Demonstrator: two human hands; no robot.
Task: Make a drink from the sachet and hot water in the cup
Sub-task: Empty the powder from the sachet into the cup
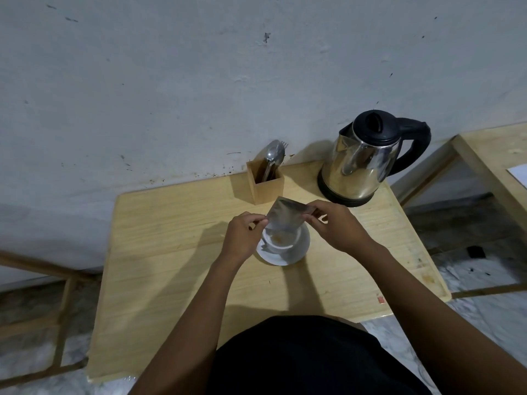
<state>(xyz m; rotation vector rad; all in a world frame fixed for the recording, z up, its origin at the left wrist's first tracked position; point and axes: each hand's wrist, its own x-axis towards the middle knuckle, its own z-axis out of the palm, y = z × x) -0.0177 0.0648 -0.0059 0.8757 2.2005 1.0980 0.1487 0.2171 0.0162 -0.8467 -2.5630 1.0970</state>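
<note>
1. We pinch the silver sachet (286, 216) at its two sides: the left hand (242, 235) grips its left edge between thumb and fingers, and the right hand (333, 223) grips its upper right corner.
2. The sachet hangs tilted just above the white cup (281, 242), its lower end over the cup's mouth and hiding the far rim. A little brownish powder shows inside the cup.
3. The cup stands on a white saucer (298, 252) near the middle of the wooden surface (171, 266).
4. Behind the sachet, close to the wall, a wooden holder (266, 185) carries a spoon (275, 155) and a fork (284, 144) upright.
5. To the right of the holder, a steel kettle (362, 163) sits on its black base, lid closed, handle pointing right, well apart from our hands.
6. Our left hand covers the saucer's left edge.
</note>
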